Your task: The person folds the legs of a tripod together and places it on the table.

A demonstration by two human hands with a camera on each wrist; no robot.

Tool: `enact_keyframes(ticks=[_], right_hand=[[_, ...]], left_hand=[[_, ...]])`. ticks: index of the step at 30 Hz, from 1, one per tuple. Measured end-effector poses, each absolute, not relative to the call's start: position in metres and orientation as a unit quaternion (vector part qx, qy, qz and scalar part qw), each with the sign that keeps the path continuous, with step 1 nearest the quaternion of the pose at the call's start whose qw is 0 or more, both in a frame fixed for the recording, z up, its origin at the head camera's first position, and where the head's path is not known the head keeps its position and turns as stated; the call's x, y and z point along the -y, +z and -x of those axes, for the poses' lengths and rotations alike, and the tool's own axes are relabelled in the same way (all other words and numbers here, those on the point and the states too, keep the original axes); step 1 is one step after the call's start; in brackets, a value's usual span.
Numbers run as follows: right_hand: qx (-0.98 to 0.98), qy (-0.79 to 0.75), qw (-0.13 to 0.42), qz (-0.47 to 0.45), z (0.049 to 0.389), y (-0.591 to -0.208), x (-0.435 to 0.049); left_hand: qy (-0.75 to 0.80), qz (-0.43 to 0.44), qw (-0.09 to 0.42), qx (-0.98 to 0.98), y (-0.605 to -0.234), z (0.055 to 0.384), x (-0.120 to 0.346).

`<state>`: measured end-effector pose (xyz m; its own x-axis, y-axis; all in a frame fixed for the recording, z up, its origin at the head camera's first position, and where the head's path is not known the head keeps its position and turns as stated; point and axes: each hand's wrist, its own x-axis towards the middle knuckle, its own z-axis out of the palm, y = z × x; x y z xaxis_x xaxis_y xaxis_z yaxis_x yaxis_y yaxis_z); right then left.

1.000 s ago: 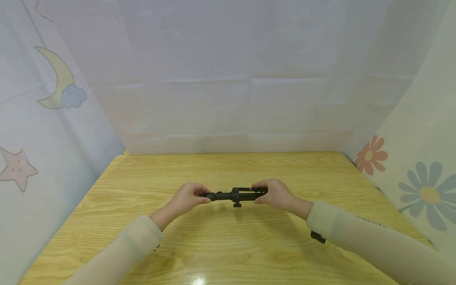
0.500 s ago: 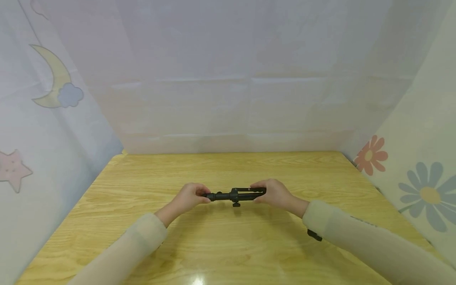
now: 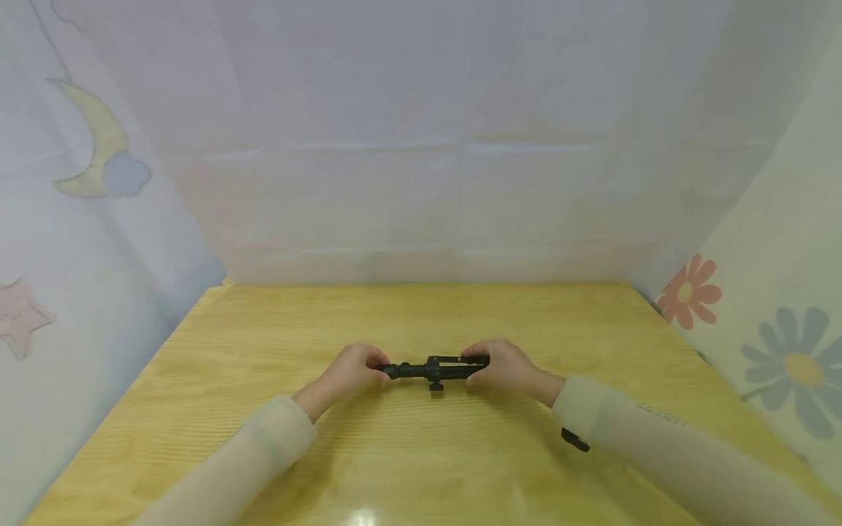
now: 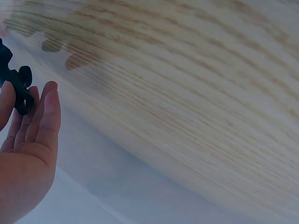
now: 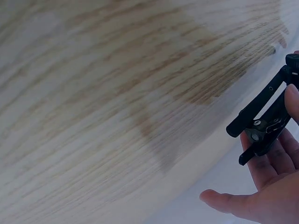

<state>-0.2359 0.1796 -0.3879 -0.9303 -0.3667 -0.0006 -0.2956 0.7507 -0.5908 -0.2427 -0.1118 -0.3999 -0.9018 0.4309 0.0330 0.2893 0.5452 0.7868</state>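
A small black folded tripod lies lengthwise between both hands, low over the table's middle. A collar with a knob sits midway along it. At its left end, my left hand pinches the tip between thumb and fingers. My right hand holds the folded legs at the other end. The left wrist view shows the dark end of the tripod between the thumb and nearly straight fingers. In the right wrist view the leg ends of the tripod stick out past the fingers. Whether it touches the table cannot be told.
The wooden table stretches out all round the hands. Behind it hangs a pale curtain; patterned side sheets with a moon and flowers flank it. A black band shows under the right sleeve.
Both hands and the tripod sit slightly lower in the head view than before. The view itself has shifted a little. The hold on both ends looks the same.
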Motion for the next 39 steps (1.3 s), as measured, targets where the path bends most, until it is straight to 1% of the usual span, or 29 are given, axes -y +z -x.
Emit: enact_keyframes(ticks=[4,14,32,39], right_hand=[[-0.931,-0.310,0.074,0.180,0.233,-0.393,-0.180],[-0.932,-0.304,0.075,0.184,0.233,-0.391,-0.184],[-0.942,-0.259,0.078,0.200,0.233,-0.389,-0.181],[-0.937,-0.276,0.085,0.196,0.232,-0.391,-0.183]], left_hand=[[0.423,-0.195,0.087,-0.881,-0.404,0.237,0.111],[0.408,-0.189,0.091,-0.889,-0.404,0.239,0.106],[0.388,-0.170,0.065,-0.903,-0.406,0.232,0.101],[0.394,-0.154,0.098,-0.901,-0.402,0.233,0.106]])
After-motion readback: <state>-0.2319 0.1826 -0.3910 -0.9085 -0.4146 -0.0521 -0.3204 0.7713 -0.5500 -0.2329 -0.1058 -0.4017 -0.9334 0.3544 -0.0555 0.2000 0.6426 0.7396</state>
